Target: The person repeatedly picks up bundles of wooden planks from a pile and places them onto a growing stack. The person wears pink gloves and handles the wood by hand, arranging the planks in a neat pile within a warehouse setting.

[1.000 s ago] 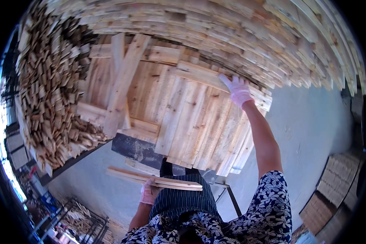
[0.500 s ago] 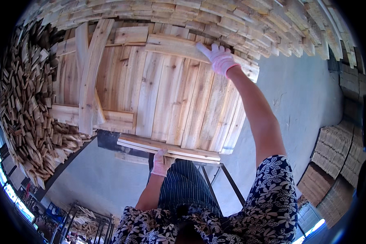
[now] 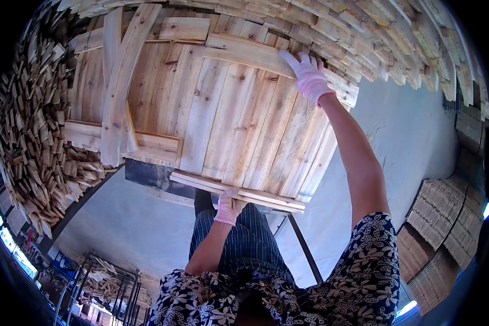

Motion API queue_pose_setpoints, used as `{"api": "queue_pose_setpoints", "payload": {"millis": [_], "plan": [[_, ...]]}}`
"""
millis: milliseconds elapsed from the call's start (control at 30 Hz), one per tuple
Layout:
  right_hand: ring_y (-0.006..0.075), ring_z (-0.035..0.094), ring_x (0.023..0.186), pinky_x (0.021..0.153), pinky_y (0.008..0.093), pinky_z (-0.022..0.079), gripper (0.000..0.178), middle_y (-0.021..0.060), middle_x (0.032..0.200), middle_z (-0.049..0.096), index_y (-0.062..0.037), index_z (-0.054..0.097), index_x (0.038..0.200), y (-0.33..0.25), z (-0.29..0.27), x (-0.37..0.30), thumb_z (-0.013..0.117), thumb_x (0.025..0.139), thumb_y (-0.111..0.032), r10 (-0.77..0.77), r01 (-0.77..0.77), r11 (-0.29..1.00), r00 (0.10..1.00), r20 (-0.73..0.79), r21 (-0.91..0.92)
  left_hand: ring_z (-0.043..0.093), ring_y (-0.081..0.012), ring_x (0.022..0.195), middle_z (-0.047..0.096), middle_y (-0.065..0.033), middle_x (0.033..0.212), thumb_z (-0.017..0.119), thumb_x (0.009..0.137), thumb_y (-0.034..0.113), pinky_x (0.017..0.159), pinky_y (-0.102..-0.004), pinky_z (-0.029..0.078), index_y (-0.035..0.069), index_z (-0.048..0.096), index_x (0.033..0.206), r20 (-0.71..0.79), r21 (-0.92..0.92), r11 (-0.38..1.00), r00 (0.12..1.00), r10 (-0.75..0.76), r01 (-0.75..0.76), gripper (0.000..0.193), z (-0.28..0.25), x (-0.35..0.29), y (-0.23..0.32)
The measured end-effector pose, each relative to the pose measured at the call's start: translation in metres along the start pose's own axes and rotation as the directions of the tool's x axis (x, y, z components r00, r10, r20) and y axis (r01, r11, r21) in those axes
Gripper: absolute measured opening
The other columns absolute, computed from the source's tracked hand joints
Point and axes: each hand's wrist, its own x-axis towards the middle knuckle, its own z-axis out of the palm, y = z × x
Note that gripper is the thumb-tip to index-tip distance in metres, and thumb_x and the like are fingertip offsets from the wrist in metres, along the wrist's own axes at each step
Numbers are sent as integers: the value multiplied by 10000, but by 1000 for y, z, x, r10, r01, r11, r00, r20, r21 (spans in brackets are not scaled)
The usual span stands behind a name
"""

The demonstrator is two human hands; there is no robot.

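A panel of pale planks laid side by side spreads before me. Along its far edge runs a crosswise wooden board. My right hand, in a pinkish-white glove, reaches over this board near its right end, thumb and fingers apart, fingertips hooked at the far edge. At the near edge lie narrow wooden boards, one along the other. My left hand, gloved alike, is closed on them near their middle, thumb on top; its other fingers are partly hidden.
Two loose slats lie across the panel's left part, over a shorter crosspiece. A heap of wood offcuts rises at left, and stacked timber lines the far side. Bundled stacks stand right; a metal rack is lower left.
The whole view has shifted a little, the panel now sitting higher and its right end further right. Both hands keep their places on the boards.
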Motion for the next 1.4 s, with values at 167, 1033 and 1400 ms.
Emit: {"api": "queue_pose_setpoints", "payload": {"millis": [167,1033,1400], "plan": [[441,400,1379,1133,597,325,824,237,1465,422,-291,307,1561,-9,-22,-38,683,853,-103,1,-16,998,966,-258,-55,586,-380,1231,599,-168,1286,764,773,18,1050,-640,488,35,520,1304,-60,26,996,995,-78,80,585,-23,-19,5],[477,437,1344,1166,467,345,1136,307,1434,434,-139,215,1620,-125,17,-329,837,713,-424,-408,-142,651,763,502,746,619,-354,1205,602,-191,1289,741,822,99,1066,-518,511,-43,464,1372,128,227,959,971,-203,171,632,74,-97,-27],[395,527,1155,1029,543,403,946,184,1284,482,-306,347,1536,-122,99,-261,814,713,-285,-233,229,968,972,30,105,539,-276,1229,483,-156,1369,797,794,128,1084,-388,439,62,406,1462,360,901,62,819,448,-430,777,71,-79,83]]}}
